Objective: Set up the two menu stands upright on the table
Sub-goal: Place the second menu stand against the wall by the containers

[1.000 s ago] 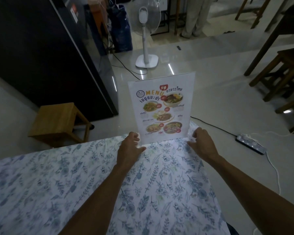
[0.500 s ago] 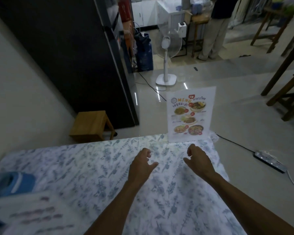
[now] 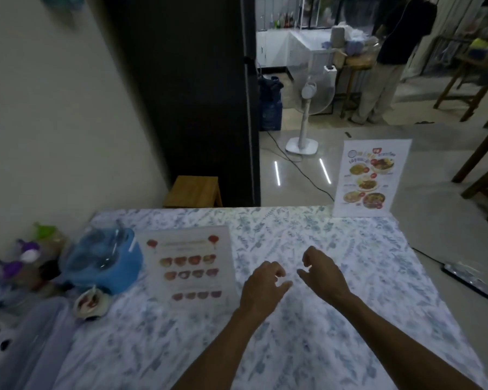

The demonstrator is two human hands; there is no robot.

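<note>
- Right now the left hand (image 3: 261, 287) hovers just below the middle of the frame, over the counter (image 3: 307, 347) with its blue-and-white leaf-print cloth; its fingers are loosely curled and half open, with nothing in them.
- Just to its right, the right hand (image 3: 323, 273) has the same loose, half-open curl and is likewise empty; the two hands are near each other but apart.
- At the upper right of the frame, the first menu stand (image 3: 371, 178) is upright at the far right corner of the counter, its printed face with food pictures turned toward the camera, well apart from both hands.
- Left of centre, the second menu stand (image 3: 188, 266) shows rows of small reddish dish pictures; it sits just left of the left hand, not touched. Blur makes it hard to say whether it lies flat or leans back.
- Just left of that sheet is a blue container (image 3: 104, 263) with utensils in it, and below it a small bowl (image 3: 92, 304) with a spoon.
- At the left edge, a blurred cluster of condiment bottles (image 3: 20, 266) with purple and green caps.
- Beyond the counter, at upper centre, a white pedestal fan (image 3: 307, 114) is on the shiny floor, beside a tall dark cabinet (image 3: 186, 94), with a wooden stool (image 3: 193, 191) at its foot.
- At the top right, a person (image 3: 392, 57) faces away near a wooden table.
</note>
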